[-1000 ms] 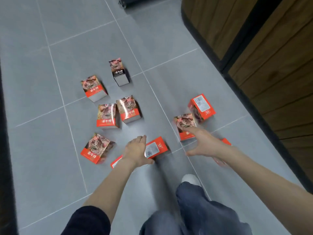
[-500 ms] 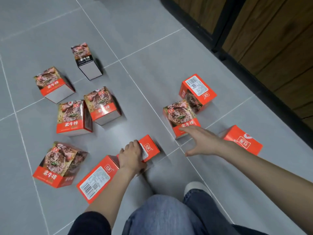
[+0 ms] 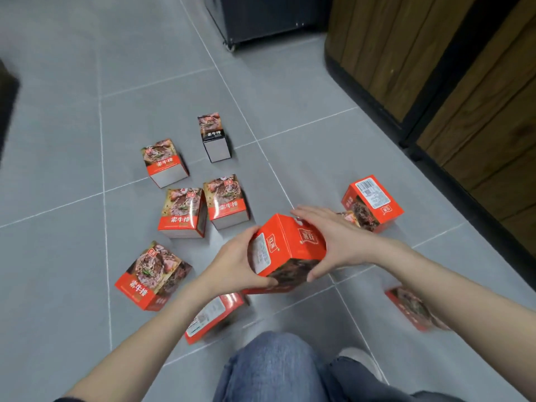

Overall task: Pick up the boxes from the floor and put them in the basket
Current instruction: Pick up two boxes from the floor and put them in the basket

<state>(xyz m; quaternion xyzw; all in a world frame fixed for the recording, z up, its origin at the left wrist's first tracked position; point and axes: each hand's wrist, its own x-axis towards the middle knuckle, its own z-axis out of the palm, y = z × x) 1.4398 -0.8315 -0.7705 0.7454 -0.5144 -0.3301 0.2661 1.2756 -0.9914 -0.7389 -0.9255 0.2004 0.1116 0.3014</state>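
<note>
Gripping from both sides, the left hand [image 3: 232, 265] and right hand [image 3: 333, 245] hold one orange-red cardboard box [image 3: 287, 242] tilted and apparently clear of the grey tiled floor [image 3: 72, 227], fingers curled round its edges. The basket is not in view.

Hazard one: the hold relies on side pressure against thin card. A slackened palm would likely drop the box onto the flat red box [image 3: 211, 314] at 7 o'clock.

Hazard two: turning to find the basket risks a foot landing on the red box [image 3: 412, 309] at 4 o'clock, near the white shoe [image 3: 359, 361].

Five printed boxes [image 3: 182, 213] lie at 8 to 11 o'clock, not yet collected.
</note>
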